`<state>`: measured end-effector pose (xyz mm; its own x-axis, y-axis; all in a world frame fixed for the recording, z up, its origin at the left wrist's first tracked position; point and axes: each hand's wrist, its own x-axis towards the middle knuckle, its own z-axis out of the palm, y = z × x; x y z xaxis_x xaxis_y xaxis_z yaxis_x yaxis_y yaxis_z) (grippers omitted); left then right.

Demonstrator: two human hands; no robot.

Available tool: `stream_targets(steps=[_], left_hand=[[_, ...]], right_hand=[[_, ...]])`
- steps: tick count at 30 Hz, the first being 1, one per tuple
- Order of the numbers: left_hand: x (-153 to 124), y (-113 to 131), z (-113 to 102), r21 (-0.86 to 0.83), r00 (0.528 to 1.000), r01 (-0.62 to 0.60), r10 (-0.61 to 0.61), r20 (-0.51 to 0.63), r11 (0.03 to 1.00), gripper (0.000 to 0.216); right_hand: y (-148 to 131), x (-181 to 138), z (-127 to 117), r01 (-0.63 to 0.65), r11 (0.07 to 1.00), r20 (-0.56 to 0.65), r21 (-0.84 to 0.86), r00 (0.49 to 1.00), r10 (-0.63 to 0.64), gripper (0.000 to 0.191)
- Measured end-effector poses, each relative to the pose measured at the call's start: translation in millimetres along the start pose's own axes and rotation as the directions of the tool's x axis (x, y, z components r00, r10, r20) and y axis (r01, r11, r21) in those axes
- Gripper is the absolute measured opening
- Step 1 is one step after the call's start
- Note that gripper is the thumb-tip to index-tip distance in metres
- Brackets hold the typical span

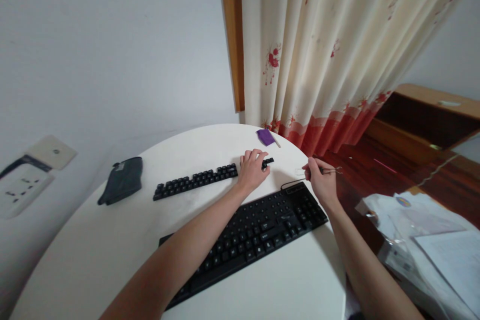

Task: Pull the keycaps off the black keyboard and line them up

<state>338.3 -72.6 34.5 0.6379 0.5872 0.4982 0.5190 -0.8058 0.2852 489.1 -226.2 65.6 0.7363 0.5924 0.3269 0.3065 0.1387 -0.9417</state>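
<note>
My left hand [252, 169] is at the right end of a row of loose black keycaps [198, 180], thumb and fingers closed around a few of them and hiding part of the row. A black keyboard [258, 230] lies below on the table, partly covered by my left forearm. My right hand [321, 180] is closed on a thin wire keycap puller [332, 170], held above the table's right edge beyond the keyboard. Wire shows on both sides of my fist.
A purple cloth piece with a stick [266, 137] lies at the back of the round white table [93, 265]. At left rests a dark pouch [122, 180], near a wall socket [22, 190]. Plastic bags and papers [423, 240] are at right, below a curtain [300, 50] and wooden cabinet [420, 135].
</note>
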Motion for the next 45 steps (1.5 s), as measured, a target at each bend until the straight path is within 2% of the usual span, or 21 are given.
stream_targets(steps=[3, 8, 13, 17, 19, 23, 26, 31, 34, 39, 42, 45], left_hand=[[0.0, -1.1, 1.8, -0.003, 1.000, -0.001, 0.001, 0.006, 1.000, 0.044], [-0.2, -1.7, 2.2, 0.002, 1.000, 0.009, -0.009, 0.017, 1.000, 0.048], [-0.8, 0.6, 0.0, 0.023, 1.000, 0.009, -0.009, 0.002, 1.000, 0.043], [-1.1, 1.4, -0.9, 0.029, 1.000, 0.015, -0.015, 0.000, 0.999, 0.039], [-1.3, 1.3, -0.7, 0.027, 1.000, 0.014, -0.014, 0.001, 1.000, 0.037], [-1.5, 1.6, -0.6, 0.022, 1.000, 0.021, -0.021, 0.006, 1.000, 0.036], [-1.6, 2.3, -1.3, 0.015, 1.000, 0.023, -0.023, 0.008, 1.000, 0.034], [-2.1, 2.7, -2.6, -0.010, 1.000, 0.009, -0.009, -0.007, 1.000, 0.033], [-1.6, 1.8, -2.8, -0.052, 1.000, -0.004, 0.003, -0.016, 0.999, 0.031], [0.9, 0.9, -2.2, -0.256, 0.989, -0.148, 0.142, -0.042, 0.955, 0.025], [1.1, 2.8, -3.1, -0.374, 0.965, -0.249, 0.260, -0.022, 0.893, 0.025], [0.3, 5.4, -5.6, -0.513, 0.955, -0.245, 0.295, 0.016, 0.823, 0.027]], right_hand=[[4.3, -11.0, -23.2, -0.060, 0.998, 0.174, -0.026, 0.983, 0.064, 0.043], [11.0, -24.5, -50.2, -0.079, 0.979, 0.267, -0.189, 0.955, 0.128, 0.047], [18.9, -22.6, -53.8, -0.031, 0.966, 0.354, -0.255, 0.927, 0.123, 0.048], [26.9, -19.1, -48.3, -0.059, 0.956, 0.384, -0.288, 0.907, 0.171, 0.048], [26.4, -19.4, -45.4, -0.005, 0.946, 0.419, -0.323, 0.896, 0.148, 0.047], [18.5, -23.4, -40.8, 0.192, 0.884, 0.492, -0.426, 0.869, 0.049, 0.041], [17.8, -23.5, -40.1, 0.174, 0.876, 0.464, -0.450, 0.883, 0.063, 0.040], [31.5, -16.7, -45.8, -0.155, 0.955, 0.393, -0.254, 0.886, 0.249, 0.048], [33.7, -14.4, -49.8, -0.232, 0.959, 0.367, -0.164, 0.888, 0.277, 0.048], [14.9, -5.3, -41.3, -0.212, 0.977, 0.307, -0.028, 0.928, 0.211, 0.045], [0.0, 7.4, -19.9, -0.099, 0.995, 0.290, -0.018, 0.952, 0.100, 0.046], [-9.9, 18.5, 10.0, -0.038, 0.999, 0.293, -0.006, 0.955, 0.038, 0.045]])
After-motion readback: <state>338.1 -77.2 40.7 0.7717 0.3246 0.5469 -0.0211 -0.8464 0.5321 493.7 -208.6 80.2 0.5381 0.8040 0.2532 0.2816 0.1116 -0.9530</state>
